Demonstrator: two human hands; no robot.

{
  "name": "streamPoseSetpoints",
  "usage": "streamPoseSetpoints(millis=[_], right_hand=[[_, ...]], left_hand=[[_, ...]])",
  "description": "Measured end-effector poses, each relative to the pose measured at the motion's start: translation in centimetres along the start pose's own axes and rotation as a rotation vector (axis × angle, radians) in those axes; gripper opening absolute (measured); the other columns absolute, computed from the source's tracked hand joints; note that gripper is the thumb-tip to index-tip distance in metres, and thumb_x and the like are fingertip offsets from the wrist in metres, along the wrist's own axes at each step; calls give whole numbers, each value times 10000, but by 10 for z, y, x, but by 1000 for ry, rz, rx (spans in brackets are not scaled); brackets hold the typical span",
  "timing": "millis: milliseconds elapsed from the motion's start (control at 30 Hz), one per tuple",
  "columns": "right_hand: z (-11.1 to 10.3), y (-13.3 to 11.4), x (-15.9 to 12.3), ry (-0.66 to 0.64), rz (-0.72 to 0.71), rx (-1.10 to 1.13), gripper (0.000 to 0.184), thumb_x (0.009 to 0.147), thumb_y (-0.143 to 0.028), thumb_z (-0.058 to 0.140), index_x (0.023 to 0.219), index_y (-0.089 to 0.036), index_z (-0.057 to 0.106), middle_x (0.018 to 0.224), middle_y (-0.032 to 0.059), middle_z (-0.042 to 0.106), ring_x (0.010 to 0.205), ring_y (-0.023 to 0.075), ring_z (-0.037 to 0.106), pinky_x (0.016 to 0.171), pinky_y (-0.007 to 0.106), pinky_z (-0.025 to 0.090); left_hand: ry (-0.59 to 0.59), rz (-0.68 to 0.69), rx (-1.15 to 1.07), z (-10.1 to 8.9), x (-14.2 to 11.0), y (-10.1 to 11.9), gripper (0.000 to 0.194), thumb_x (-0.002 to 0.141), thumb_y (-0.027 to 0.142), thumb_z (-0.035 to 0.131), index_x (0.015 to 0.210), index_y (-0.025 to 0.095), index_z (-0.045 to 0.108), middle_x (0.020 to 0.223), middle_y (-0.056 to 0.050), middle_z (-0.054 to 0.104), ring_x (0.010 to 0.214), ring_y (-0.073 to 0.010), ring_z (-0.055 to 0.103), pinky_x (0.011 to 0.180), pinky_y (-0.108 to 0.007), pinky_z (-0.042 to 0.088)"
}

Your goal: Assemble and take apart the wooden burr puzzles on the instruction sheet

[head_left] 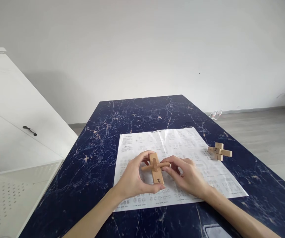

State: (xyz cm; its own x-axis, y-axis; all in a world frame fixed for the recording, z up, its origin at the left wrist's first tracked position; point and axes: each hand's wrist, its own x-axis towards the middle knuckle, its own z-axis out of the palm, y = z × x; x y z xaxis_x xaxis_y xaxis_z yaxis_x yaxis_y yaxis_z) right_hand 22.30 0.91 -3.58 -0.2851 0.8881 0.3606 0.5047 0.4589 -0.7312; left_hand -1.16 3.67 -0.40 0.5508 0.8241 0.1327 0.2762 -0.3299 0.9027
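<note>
Above a printed instruction sheet [142, 142], my left hand [134, 175] grips a wooden puzzle block [159, 177] by its two ends, thumb at the near end and fingers at the far end. A dark "2" marks the block's near end. Across its middle runs a rounded wooden stick [165, 164], sticking out on both sides. My right hand [184, 172] pinches the stick's right end between thumb and fingers. Some fingers of both hands are hidden. Right of my hands, another wooden puzzle piece assembly [218, 151], cross-shaped and numbered, rests at the sheet's right edge.
The sheet lies on a dark blue marble-patterned table [137, 112]. At the near edge lies a dark phone-like object [215, 231], partly cut off. A white cabinet [13, 109] stands left, above a perforated white surface [3, 201]. Clear plastic bottles [216, 114] are on the floor beyond.
</note>
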Motion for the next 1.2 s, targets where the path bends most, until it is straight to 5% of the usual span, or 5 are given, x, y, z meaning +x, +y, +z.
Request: streamPoseSetpoints(millis=[600, 1000, 1200], right_hand=[[1, -11, -2, -21, -10, 60, 196, 1055, -393, 590, 1064, -237, 708, 675, 5, 698, 517, 160, 585, 552, 306, 474], [5, -11, -4, -10, -4, 91, 187, 1059, -388, 590, 1065, -235, 696, 664, -4, 688, 510, 158, 568, 548, 307, 450], [6, -9, -3, -14, 55, 137, 228, 1059, -433, 587, 1063, -238, 704, 762, 33, 766, 610, 193, 680, 579, 321, 479]], left_hand=[[31, 149, 153, -12, 3, -2, 775, 571, 448, 947, 1252, 263, 625, 1086, -30, 738, 988, -267, 696, 969, -438, 554], [5, 100, 101, -13, 2, -4, 749, 585, 460, 941, 1237, 257, 634, 1094, -38, 738, 1005, -275, 696, 995, -461, 544], [-4, 50, 60, -10, 3, -4, 774, 596, 501, 952, 1253, 253, 626, 1099, -46, 719, 1011, -279, 678, 993, -479, 542]])
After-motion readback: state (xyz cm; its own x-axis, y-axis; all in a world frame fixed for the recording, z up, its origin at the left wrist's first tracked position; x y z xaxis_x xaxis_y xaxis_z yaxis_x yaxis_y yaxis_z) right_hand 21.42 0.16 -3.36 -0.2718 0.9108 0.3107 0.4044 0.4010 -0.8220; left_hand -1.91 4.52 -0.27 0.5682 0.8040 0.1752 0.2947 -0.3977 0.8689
